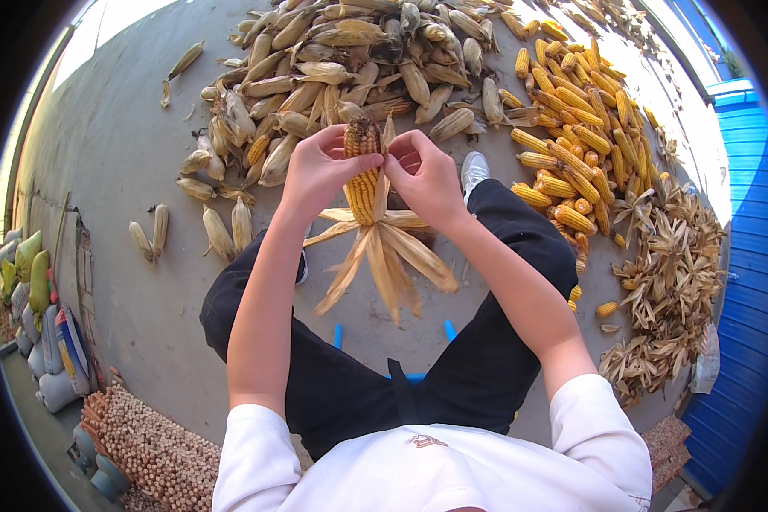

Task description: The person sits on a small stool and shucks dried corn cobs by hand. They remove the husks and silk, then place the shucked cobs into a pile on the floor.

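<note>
An ear of yellow corn (362, 185) stands upright between my hands, its dark tip up and its dry husk leaves (384, 256) folded down and spread out below. My left hand (329, 166) grips the ear's upper part, thumb across the kernels. At the ear's right side, my right hand (422, 176) pinches a strip of husk (389, 136) between thumb and fingers. Beyond my hands lies a large heap of unhusked corn ears (352, 32). A pile of husked yellow ears (576, 128) is at the right.
Loose dry husks (665, 288) are heaped at the right, beside a blue corrugated metal sheet (742, 269). Several unhusked ears (217, 230) lie on the concrete floor (134, 307) at the left. Corn cobs (160, 448) are stacked lower left, near filled sacks (51, 339).
</note>
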A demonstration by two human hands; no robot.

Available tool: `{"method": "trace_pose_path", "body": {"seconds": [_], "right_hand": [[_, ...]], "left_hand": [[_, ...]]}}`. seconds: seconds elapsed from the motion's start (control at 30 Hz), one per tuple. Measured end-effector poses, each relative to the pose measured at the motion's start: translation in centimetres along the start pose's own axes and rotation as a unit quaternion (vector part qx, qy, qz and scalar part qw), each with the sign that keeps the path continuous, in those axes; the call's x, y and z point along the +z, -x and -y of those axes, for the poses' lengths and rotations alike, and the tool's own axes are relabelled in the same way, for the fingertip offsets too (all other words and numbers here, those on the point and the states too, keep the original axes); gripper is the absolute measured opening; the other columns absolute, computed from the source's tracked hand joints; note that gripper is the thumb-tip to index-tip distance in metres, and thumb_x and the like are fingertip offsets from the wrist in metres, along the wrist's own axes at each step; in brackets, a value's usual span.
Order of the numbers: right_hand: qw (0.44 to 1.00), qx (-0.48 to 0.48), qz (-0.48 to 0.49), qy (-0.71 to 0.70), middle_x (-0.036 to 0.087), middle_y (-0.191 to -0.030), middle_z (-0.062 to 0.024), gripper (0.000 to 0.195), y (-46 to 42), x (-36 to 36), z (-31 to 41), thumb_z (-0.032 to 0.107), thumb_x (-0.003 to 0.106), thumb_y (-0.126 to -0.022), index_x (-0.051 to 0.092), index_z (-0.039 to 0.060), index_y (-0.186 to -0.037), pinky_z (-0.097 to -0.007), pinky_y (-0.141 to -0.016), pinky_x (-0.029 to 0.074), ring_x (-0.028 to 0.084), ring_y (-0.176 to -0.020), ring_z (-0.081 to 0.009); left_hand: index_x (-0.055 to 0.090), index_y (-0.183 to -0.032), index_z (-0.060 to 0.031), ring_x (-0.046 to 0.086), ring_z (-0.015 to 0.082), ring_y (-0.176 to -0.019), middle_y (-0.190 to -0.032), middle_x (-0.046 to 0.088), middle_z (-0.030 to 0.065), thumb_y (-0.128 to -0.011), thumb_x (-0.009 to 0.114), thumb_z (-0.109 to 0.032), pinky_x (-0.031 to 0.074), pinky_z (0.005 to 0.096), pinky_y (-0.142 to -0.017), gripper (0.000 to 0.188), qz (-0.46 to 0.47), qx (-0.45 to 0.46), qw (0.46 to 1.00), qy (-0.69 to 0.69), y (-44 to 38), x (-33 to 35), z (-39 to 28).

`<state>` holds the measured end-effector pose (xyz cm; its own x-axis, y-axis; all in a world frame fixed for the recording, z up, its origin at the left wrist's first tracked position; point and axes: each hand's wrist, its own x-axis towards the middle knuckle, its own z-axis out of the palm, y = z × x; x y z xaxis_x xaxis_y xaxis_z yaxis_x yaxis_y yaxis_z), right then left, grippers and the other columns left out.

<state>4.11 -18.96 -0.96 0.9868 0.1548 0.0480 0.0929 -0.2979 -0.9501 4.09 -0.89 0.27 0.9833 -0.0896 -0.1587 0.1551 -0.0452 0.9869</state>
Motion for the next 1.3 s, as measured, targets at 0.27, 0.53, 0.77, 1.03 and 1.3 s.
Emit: {"method": "trace_pose_path", "body": {"seconds": [0.27, 0.53, 0.77, 1.03, 1.3], "right_hand": [[0.998, 0.017, -0.055, 0.019, 0.070, -0.076, -0.0100, 0.018, -0.2, -0.4, -0.1, 0.016, 0.068, -0.087, 0.065, -0.0012, -0.091, -0.0302, -0.070, 0.054, 0.069, -0.071, -0.0164], [0.984, 0.068, -0.144, -0.083, 0.069, -0.078, -0.0054, 0.019, -1.4, -1.8, -2.5, 0.016, 0.068, -0.088, 0.063, -0.0017, -0.092, -0.0276, -0.069, 0.053, 0.066, -0.071, -0.0111], [0.885, 0.205, -0.277, -0.312, 0.065, -0.086, -0.0049, 0.015, -4.0, -6.6, -4.0, 0.014, 0.064, -0.092, 0.060, 0.0016, -0.099, -0.0249, -0.063, 0.053, 0.063, -0.070, -0.0117], [0.860, 0.272, -0.288, -0.323, 0.064, -0.088, -0.0036, 0.015, -5.3, -9.0, -4.1, 0.019, 0.059, -0.098, 0.059, 0.0046, -0.100, -0.0264, -0.064, 0.054, 0.063, -0.074, -0.0125], [0.965, -0.067, -0.250, -0.032, 0.062, -0.095, -0.0042, 0.021, -3.9, -6.6, -1.6, 0.014, 0.066, -0.090, 0.058, 0.0019, -0.105, -0.0273, -0.075, 0.050, 0.061, -0.081, -0.0121]], "left_hand": [[0.066, -0.114, 0.0026, 0.066, 0.0095, -0.090, -0.099, 0.072, 0.0055, -0.083, 0.080, -0.011, 0.053, 0.0255, -0.082, 0.037, 0.002, 0.031, 0.999, 0.025, -0.1, -0.1, 0.7], [0.065, -0.113, 0.0021, 0.064, 0.0102, -0.094, -0.102, 0.071, 0.0041, -0.086, 0.078, -0.010, 0.050, 0.0256, -0.087, 0.033, -0.096, 0.087, 0.992, 0.010, -0.7, -1.0, 1.1], [0.060, -0.113, -0.0017, 0.065, 0.0163, -0.101, -0.108, 0.067, 0.0064, -0.093, 0.071, -0.012, 0.055, 0.0315, -0.090, 0.025, -0.211, 0.086, 0.944, 0.237, -1.3, -2.9, 1.3], [0.060, -0.112, -0.0021, 0.068, 0.0219, -0.099, -0.105, 0.068, 0.0087, -0.093, 0.069, -0.013, 0.060, 0.0398, -0.085, 0.024, -0.203, 0.139, 0.908, 0.339, -1.5, -5.6, 0.2], [0.058, -0.124, -0.0003, 0.064, 0.0120, -0.102, -0.108, 0.069, 0.0065, -0.086, 0.074, -0.001, 0.049, 0.0288, -0.096, 0.041, -0.091, 0.142, 0.979, -0.114, -0.1, -3.1, -1.1]]}}
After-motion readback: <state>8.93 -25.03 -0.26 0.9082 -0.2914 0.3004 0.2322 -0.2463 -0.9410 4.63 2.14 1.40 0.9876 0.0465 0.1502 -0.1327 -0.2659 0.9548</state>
